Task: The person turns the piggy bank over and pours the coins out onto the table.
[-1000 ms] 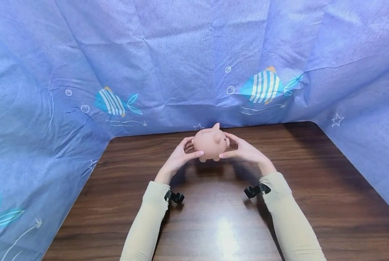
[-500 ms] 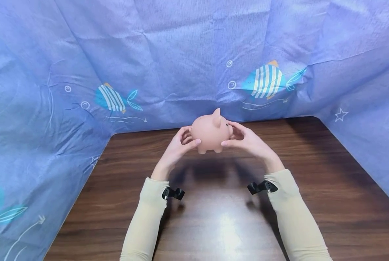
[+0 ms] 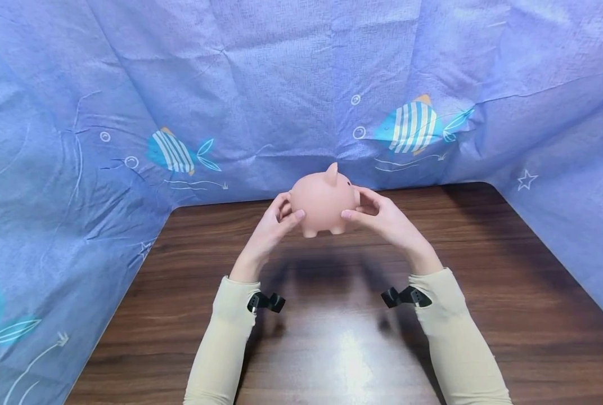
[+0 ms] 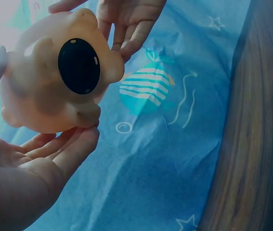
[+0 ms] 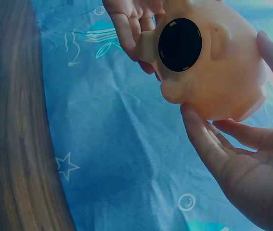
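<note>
Pink piggy bank [image 3: 322, 202], upright, held aloft, black stopper [image 4: 79, 66] underneath

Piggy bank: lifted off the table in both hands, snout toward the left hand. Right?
One thing wrong: the snout points toward the right hand, as the head view shows; the tail end is at the left hand. The rest holds: the piggy bank is lifted off the table in both hands.
</note>
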Demonstrator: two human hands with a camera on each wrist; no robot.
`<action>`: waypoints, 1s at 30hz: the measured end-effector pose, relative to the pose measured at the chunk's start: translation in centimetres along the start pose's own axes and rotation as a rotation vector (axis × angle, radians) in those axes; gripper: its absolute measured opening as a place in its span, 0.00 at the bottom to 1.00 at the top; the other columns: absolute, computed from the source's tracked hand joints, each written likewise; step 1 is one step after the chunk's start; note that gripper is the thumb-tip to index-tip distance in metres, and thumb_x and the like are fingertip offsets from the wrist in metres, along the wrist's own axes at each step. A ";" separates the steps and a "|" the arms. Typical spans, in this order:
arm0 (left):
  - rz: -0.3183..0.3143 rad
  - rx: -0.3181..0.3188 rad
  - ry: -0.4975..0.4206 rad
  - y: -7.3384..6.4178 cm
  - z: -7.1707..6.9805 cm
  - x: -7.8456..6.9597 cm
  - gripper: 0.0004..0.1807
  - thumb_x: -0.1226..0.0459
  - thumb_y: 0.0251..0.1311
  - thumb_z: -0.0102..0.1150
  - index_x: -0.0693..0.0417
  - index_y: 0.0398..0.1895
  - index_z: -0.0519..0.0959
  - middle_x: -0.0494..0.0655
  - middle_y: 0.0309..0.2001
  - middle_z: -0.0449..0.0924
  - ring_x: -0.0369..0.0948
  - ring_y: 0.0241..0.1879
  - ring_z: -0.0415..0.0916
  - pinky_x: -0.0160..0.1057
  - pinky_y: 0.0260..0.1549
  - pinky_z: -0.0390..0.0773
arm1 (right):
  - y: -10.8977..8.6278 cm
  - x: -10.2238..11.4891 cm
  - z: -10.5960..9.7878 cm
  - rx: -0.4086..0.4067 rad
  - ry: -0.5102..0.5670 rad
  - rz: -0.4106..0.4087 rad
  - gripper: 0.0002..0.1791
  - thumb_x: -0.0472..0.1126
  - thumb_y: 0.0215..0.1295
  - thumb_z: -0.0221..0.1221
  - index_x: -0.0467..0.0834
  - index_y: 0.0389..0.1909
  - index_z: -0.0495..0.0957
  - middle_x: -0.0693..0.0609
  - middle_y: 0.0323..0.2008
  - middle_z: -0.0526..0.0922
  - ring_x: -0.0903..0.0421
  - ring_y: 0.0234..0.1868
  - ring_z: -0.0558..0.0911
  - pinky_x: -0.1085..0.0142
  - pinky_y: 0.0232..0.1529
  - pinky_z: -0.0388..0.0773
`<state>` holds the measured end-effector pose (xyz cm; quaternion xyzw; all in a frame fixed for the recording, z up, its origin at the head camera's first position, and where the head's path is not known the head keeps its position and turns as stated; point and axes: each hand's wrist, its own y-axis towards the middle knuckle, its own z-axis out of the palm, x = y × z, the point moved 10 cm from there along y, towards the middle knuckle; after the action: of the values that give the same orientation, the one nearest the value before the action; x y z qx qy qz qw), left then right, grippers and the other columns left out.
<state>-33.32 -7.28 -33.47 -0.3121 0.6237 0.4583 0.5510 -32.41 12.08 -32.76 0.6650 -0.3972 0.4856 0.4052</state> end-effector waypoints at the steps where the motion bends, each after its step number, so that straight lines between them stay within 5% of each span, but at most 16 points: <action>1: 0.008 0.001 -0.007 0.0 0.0 -0.1 0.23 0.63 0.66 0.59 0.55 0.62 0.66 0.55 0.59 0.76 0.45 0.56 0.76 0.42 0.56 0.77 | -0.1 0.1 0.1 -0.001 -0.009 -0.005 0.37 0.45 0.68 0.66 0.47 0.75 0.63 0.45 0.61 0.77 0.54 0.55 0.82 0.64 0.54 0.80; 5: 0.043 -0.003 -0.036 -0.1 0.1 -0.6 0.22 0.58 0.64 0.65 0.52 0.56 0.68 0.50 0.53 0.79 0.43 0.51 0.78 0.38 0.50 0.78 | -0.2 0.7 0.2 0.013 -0.003 -0.062 0.36 0.42 0.69 0.65 0.45 0.75 0.63 0.43 0.62 0.76 0.54 0.58 0.80 0.64 0.56 0.79; 11: 0.051 0.000 -0.119 -0.1 0.3 -1.1 0.41 0.38 0.49 0.74 0.53 0.56 0.68 0.49 0.51 0.79 0.43 0.46 0.80 0.40 0.44 0.83 | -0.5 1.7 0.4 0.049 0.055 -0.142 0.37 0.35 0.68 0.64 0.42 0.76 0.61 0.41 0.63 0.76 0.54 0.59 0.79 0.63 0.55 0.80; 22: 0.048 -0.026 -0.133 -0.4 0.1 -1.8 0.41 0.38 0.46 0.75 0.53 0.53 0.68 0.51 0.49 0.79 0.44 0.47 0.80 0.42 0.44 0.84 | -0.5 1.8 0.9 0.068 0.089 -0.134 0.41 0.35 0.64 0.68 0.44 0.76 0.60 0.40 0.63 0.75 0.51 0.60 0.79 0.63 0.55 0.81; 30: 0.037 -0.069 -0.097 -0.6 -0.3 -2.0 0.41 0.42 0.56 0.71 0.59 0.62 0.68 0.54 0.51 0.78 0.44 0.47 0.81 0.43 0.43 0.83 | -0.1 0.9 0.9 0.042 0.065 -0.081 0.37 0.37 0.66 0.66 0.44 0.75 0.63 0.44 0.63 0.74 0.54 0.58 0.79 0.64 0.53 0.81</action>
<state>-32.50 -7.97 -31.69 -0.2967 0.5858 0.5043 0.5608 -31.80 11.17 -32.10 0.6729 -0.3464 0.4984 0.4229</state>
